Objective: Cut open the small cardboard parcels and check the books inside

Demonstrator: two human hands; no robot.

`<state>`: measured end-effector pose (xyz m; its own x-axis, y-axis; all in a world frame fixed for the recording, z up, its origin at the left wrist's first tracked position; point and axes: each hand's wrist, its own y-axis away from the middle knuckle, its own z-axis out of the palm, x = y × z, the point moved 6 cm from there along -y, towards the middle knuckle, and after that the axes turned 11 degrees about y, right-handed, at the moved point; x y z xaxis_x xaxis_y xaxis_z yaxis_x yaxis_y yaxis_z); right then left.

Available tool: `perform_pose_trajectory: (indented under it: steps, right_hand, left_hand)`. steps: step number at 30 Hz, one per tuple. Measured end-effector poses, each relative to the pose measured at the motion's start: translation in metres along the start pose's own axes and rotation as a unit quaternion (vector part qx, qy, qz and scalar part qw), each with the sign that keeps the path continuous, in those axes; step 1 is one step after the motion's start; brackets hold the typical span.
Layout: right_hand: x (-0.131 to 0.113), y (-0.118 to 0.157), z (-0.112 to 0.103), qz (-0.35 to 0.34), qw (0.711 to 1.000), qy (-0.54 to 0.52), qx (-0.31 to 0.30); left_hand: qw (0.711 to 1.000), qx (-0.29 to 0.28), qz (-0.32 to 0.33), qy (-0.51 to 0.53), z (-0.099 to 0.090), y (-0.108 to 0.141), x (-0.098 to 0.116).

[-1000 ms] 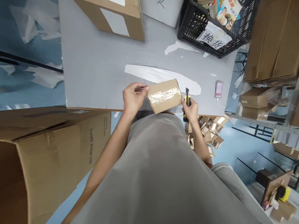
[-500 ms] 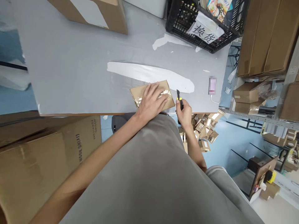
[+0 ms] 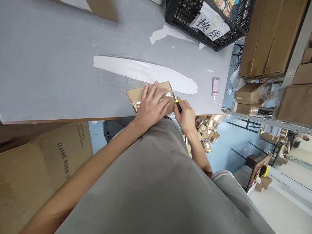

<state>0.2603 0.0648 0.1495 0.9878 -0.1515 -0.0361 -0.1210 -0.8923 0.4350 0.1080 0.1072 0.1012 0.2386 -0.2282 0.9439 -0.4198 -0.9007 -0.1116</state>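
Note:
A small flat cardboard box (image 3: 136,94) with shiny clear tape lies on the grey table near its front edge. My left hand (image 3: 152,104) rests on top of the box with its fingers stretched out, covering much of it. In my right hand (image 3: 186,115) is a black and yellow utility knife (image 3: 178,106), gripped by the handle. Its blade is at the right edge of the box; how far it reaches into the cardboard I cannot tell.
A black plastic crate (image 3: 209,26) with a paper sign stands at the back right, a cardboard box (image 3: 104,9) at the back left. A phone (image 3: 215,86) with a cable lies at right. Small cartons (image 3: 207,130) are heaped on the floor beyond the table edge.
My right hand has brought the utility knife leftward, from beside the box to its right edge. My left hand stays on the box. The whole view has shifted a little.

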Motion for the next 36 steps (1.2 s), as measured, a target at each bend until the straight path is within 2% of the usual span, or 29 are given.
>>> perform_pose_trajectory:
  steps: [10,19,23,28,36]
  right_hand:
    - [-0.019,0.004,-0.011,0.048,0.997,0.055,-0.021]
    - [-0.039,0.01,-0.025,0.107,0.984,0.124,-0.069]
    - [-0.044,0.009,-0.026,0.126,0.981,0.133,-0.067]
    - [-0.048,0.015,-0.025,0.153,0.977,0.134,-0.06]
    - [-0.039,0.032,-0.025,0.168,0.97,0.153,-0.092]
  left_hand:
    - [0.999,-0.006,0.001,0.036,-0.001,0.0,-0.002]
    - [0.999,0.005,0.002,0.049,0.002,-0.001,-0.004]
    - [0.998,0.013,-0.008,0.068,0.004,-0.001,-0.005]
    - [0.997,0.02,-0.007,0.079,0.006,-0.001,-0.007]
    - [0.998,0.006,0.001,0.062,0.01,0.002,-0.01]
